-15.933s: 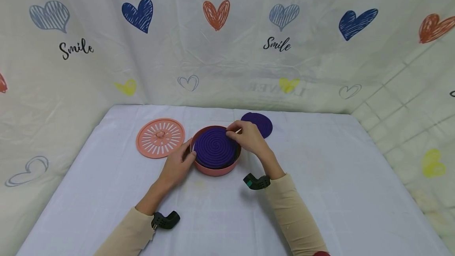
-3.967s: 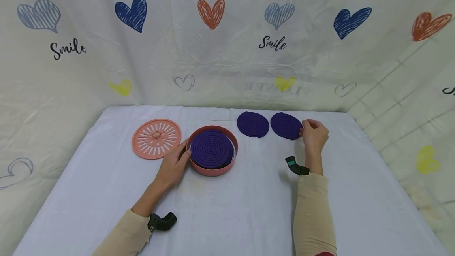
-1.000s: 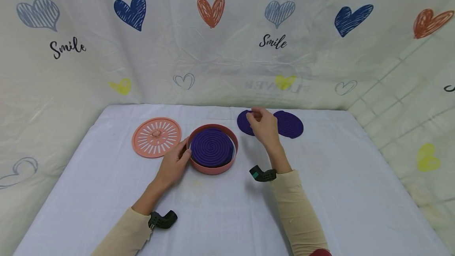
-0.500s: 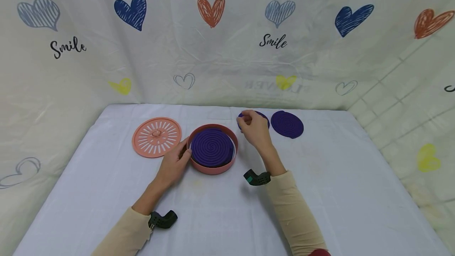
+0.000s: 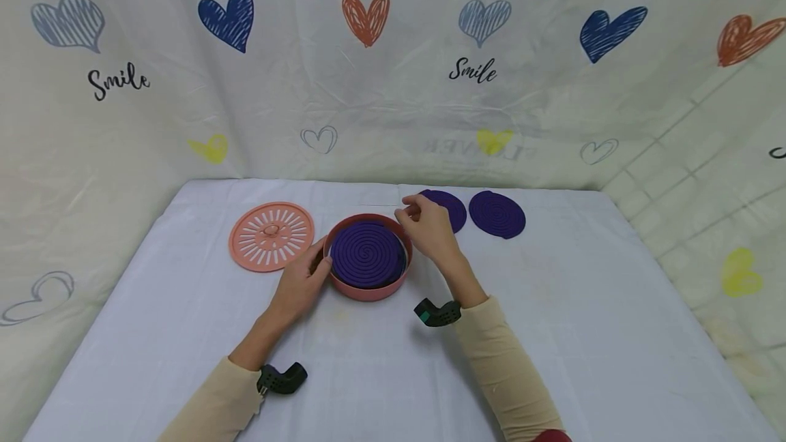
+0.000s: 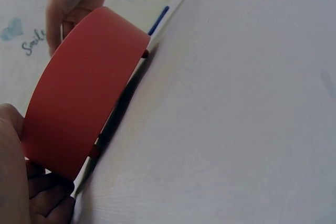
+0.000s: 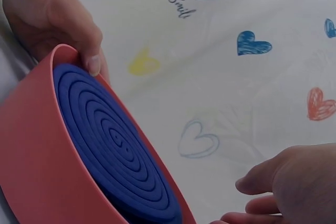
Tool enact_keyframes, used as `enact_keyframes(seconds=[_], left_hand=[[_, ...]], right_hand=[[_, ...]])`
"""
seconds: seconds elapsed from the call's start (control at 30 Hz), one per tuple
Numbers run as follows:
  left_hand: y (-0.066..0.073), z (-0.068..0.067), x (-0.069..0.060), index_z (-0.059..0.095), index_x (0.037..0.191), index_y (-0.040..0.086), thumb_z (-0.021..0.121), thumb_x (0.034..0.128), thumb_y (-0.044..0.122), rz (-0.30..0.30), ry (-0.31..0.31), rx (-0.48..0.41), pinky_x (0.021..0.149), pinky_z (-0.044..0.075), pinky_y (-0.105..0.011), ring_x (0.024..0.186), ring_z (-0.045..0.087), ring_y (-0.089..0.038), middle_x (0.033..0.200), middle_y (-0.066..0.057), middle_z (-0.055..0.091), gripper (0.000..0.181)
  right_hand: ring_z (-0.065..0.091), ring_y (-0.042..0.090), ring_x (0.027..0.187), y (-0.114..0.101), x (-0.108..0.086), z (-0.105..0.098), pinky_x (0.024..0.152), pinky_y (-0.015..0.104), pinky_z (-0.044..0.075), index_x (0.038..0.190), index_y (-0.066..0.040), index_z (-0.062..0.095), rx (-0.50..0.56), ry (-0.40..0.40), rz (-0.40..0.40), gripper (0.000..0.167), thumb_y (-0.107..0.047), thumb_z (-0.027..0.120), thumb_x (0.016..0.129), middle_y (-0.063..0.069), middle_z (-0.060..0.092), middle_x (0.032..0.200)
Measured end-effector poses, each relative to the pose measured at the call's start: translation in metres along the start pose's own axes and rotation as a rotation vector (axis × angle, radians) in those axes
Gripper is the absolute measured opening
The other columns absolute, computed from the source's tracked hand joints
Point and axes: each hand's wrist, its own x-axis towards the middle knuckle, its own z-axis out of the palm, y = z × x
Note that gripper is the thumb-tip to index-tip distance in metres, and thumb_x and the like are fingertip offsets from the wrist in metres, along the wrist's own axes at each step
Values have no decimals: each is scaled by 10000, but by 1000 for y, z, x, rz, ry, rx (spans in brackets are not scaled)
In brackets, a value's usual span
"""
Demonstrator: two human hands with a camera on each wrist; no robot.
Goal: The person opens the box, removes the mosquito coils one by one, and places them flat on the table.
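My left hand (image 5: 299, 286) grips the left rim of a round pink mosquito coil box (image 5: 368, 293), thumb over the edge and fingers at the outer wall. Inside the box lies a purple mosquito coil (image 5: 366, 254), which looks blue in the right wrist view. My right hand (image 5: 432, 229) hovers by the box's back right rim with nothing in it; in the right wrist view its thumb and fingers (image 7: 262, 174) stand apart. Behind that hand, a second coil (image 5: 451, 210) is partly hidden. A third coil (image 5: 497, 215) lies flat to its right.
A slotted pink lid (image 5: 271, 237) lies left of the box. The white tablecloth (image 5: 368, 374) runs back to a curtain (image 5: 393, 101) printed with hearts. Small feet show under the box (image 6: 86, 87) in the left wrist view.
Since 4 seconds ago my right hand has left the far right coil and moved left to the box. The left hand keeps its grip. Compared with the oldest frame, another coil lies on the table.
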Motion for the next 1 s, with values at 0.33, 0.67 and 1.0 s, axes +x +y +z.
enact_keyframes(seconds=[0.33,0.67,1.0], left_hand=[[-2,0,0,469,1509,154,530,1017,306,0,0,-3,1087,474,-478,1335,558,-225,1433,-79,598,519],[0,-1,0,477,1504,149,537,1008,294,-4,-5,-7,1106,456,-478,1351,543,-234,1437,-90,593,520],[0,0,0,474,1505,144,535,998,270,0,1,-6,1119,441,-489,1365,528,-246,1443,-99,586,526]], right_hand=[[739,268,952,-7,-5,5,829,413,607,1260,-31,656,-39,-58,-42,386,-273,630,960,136,755,1060],[721,279,1022,-17,-11,7,848,416,605,1296,-13,635,-113,-149,-35,404,-261,629,976,149,739,1126],[704,254,975,-22,-13,9,838,401,592,1287,-1,640,-172,-182,-45,401,-248,644,972,132,742,1070]])
